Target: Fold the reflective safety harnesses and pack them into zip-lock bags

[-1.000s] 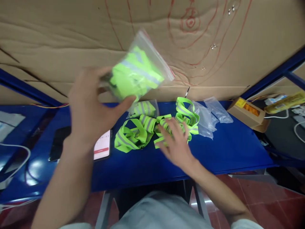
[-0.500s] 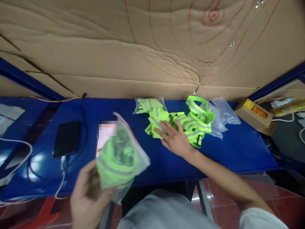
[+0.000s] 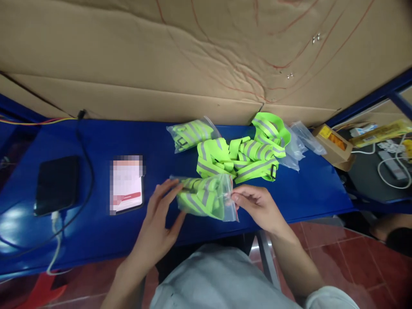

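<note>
A clear zip bag (image 3: 201,197) packed with yellow-green reflective strap lies sideways between my hands, low over the table's front part. My left hand (image 3: 161,214) holds its left end, fingers above and thumb below. At the other end, my right hand (image 3: 255,206) pinches the red-lined zip edge between thumb and fingers. Just behind the bag is a loose heap of reflective straps (image 3: 215,159) with grey stripes and a black buckle. A second filled zip bag (image 3: 191,135) lies behind the heap's left side.
The blue table (image 3: 305,193) backs onto a cardboard wall (image 3: 128,56). On the left lie a lit phone (image 3: 127,184) and a black device (image 3: 57,184) with cables. Clear plastic bags (image 3: 304,139) and an open cardboard box (image 3: 333,146) are at the right.
My left hand has brought the filled bag right and to the table's middle. My right hand has left the strap heap and taken the bag's zip edge. The view has shifted slightly.
</note>
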A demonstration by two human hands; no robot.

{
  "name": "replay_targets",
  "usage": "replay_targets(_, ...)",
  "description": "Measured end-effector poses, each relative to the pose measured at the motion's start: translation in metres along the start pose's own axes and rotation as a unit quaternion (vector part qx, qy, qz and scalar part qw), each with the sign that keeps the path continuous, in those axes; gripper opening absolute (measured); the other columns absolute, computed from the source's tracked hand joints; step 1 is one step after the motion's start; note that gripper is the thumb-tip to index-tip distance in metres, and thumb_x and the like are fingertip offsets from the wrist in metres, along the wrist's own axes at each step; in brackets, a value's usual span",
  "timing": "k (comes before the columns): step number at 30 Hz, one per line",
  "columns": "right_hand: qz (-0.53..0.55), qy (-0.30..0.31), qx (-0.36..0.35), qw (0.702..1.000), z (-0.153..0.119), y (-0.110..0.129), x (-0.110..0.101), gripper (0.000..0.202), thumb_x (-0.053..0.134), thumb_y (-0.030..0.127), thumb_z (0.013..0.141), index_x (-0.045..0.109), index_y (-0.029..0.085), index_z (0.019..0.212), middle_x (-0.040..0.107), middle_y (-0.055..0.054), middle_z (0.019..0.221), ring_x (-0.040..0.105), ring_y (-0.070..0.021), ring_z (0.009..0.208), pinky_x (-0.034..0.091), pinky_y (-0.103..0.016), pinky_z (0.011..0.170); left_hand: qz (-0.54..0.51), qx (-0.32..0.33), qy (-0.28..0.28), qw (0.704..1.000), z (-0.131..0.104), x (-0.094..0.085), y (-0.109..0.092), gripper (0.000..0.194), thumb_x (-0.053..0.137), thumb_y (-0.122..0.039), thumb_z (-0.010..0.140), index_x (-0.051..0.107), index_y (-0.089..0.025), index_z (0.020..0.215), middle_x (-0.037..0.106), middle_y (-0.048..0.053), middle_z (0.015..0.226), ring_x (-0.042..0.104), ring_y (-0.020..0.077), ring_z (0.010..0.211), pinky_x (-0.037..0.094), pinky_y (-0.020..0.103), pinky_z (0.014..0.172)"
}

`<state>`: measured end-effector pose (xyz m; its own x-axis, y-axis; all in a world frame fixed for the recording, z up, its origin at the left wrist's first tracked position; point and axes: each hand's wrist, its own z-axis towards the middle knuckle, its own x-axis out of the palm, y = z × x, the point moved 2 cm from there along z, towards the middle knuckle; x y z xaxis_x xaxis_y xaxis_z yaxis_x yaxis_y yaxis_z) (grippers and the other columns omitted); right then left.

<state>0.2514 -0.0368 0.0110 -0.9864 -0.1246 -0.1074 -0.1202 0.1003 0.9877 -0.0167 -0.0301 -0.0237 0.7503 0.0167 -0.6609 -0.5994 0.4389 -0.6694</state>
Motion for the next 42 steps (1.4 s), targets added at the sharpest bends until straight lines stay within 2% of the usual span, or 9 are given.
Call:
replay_targets(4, 0.094, 0.004, 0.042, 0.995, 0.0, -0.003, 0.012, 0.025, 0.083, 0.042, 0.085, 0.074, 0.019, 0.079, 0.073, -0.001, 0.072, 0.065, -0.011, 0.061, 0.053, -0.022, 0.059, 0.013, 0.035, -0.064, 0.997, 0.004, 0.002, -0.043, 0.037, 0.073, -0.022, 0.09, 0.063, -0.025, 0.126, 0.067, 0.009, 0.12, 0.066, 0.0272, 0.113, 0.057, 0.044, 0.097)
replay_targets(8, 0.173, 0.047, 0.069, 0.981, -0.002, -0.008, 0.031, 0.026, 0.09, 0.037, 0.078, 0.071, 0.019, 0.074, 0.072, 0.001, 0.07, 0.064, -0.0104, 0.06, 0.052, -0.021, 0.058, -0.025, 0.03, 0.011, 0.999, 0.006, 0.009, -0.076, 0.022, 0.079, -0.036, 0.09, 0.064, -0.023, 0.1, 0.068, 0.001, 0.092, 0.068, 0.019, 0.085, 0.055, 0.034, 0.077)
replay_targets(16, 0.299, 0.074, 0.1, 0.946, -0.003, -0.029, 0.04, 0.029, 0.091, 0.039, 0.076, 0.068, 0.021, 0.075, 0.072, 0.001, 0.073, 0.067, -0.014, 0.062, 0.057, -0.027, 0.062, -0.176, -0.129, 0.113, 0.969, 0.015, 0.005, -0.075, 0.007, 0.072, -0.035, 0.095, 0.075, -0.028, 0.094, 0.07, -0.004, 0.076, 0.059, 0.0103, 0.058, 0.043, 0.021, 0.048)
replay_targets(25, -0.005, 0.063, -0.103, 0.993, -0.013, -0.015, 0.037, 0.015, 0.063, 0.031, 0.1, 0.064, 0.022, 0.088, 0.068, 0.0, 0.081, 0.062, -0.0123, 0.074, 0.051, -0.025, 0.071, -0.109, -0.061, 0.118, 0.985, 0.015, 0.003, -0.084, 0.008, 0.066, -0.028, 0.097, 0.068, -0.025, 0.09, 0.066, -0.006, 0.073, 0.058, 0.0092, 0.057, 0.044, 0.022, 0.052)
replay_targets(27, -0.076, -0.003, -0.167, 0.983, -0.015, -0.013, 0.036, 0.014, 0.061, 0.025, 0.097, 0.058, 0.022, 0.083, 0.062, 0.001, 0.074, 0.057, -0.0118, 0.068, 0.047, -0.024, 0.066, -0.094, -0.051, 0.085, 0.991, 0.016, 0.002, -0.084, 0.012, 0.062, -0.022, 0.097, 0.063, -0.023, 0.085, 0.062, -0.006, 0.071, 0.057, 0.0086, 0.057, 0.045, 0.022, 0.055)
replay_targets(30, -0.147, -0.134, -0.215, 0.956, -0.019, -0.014, 0.03, 0.021, 0.06, 0.017, 0.094, 0.05, 0.022, 0.076, 0.051, 0.003, 0.066, 0.049, -0.0113, 0.061, 0.041, -0.025, 0.06, -0.014, -0.051, -0.081, 0.995, 0.016, -0.005, -0.08, 0.012, 0.064, -0.016, 0.092, 0.061, -0.023, 0.083, 0.062, -0.005, 0.072, 0.059, 0.0102, 0.061, 0.047, 0.025, 0.061)
replay_targets(35, -0.007, -0.012, -0.134, 0.991, -0.012, -0.032, 0.024, 0.025, 0.052, 0.041, 0.105, 0.064, 0.022, 0.096, 0.069, -0.006, 0.094, 0.066, -0.0175, 0.086, 0.055, -0.031, 0.079, -0.117, -0.085, -0.192, 0.971, 0.016, -0.01, -0.076, 0.007, 0.066, -0.019, 0.093, 0.066, -0.023, 0.088, 0.073, -0.002, 0.086, 0.068, 0.0148, 0.077, 0.053, 0.03, 0.069)
replay_targets(38, 0.068, -0.04, 0.003, 0.997, -0.003, -0.05, 0.029, 0.045, 0.049, 0.061, 0.104, 0.067, 0.022, 0.116, 0.071, -0.011, 0.118, 0.07, -0.0205, 0.102, 0.06, -0.032, 0.083, -0.212, -0.09, -0.254, 0.939, 0.02, -0.016, -0.083, 0.012, 0.063, -0.022, 0.093, 0.063, -0.025, 0.081, 0.07, -0.001, 0.076, 0.066, 0.0181, 0.069, 0.056, 0.035, 0.061)
replay_targets(42, 0.152, -0.016, 0.079, 0.985, 0.001, -0.062, 0.036, 0.053, 0.056, 0.07, 0.097, 0.07, 0.021, 0.111, 0.074, -0.007, 0.093, 0.07, -0.0185, 0.084, 0.058, -0.029, 0.071, -0.247, -0.158, -0.296, 0.909, 0.013, -0.015, -0.08, 0.025, 0.059, -0.033, 0.093, 0.05, -0.028, 0.071, 0.061, 0.001, 0.069, 0.06, 0.0212, 0.061, 0.055, 0.039, 0.054)
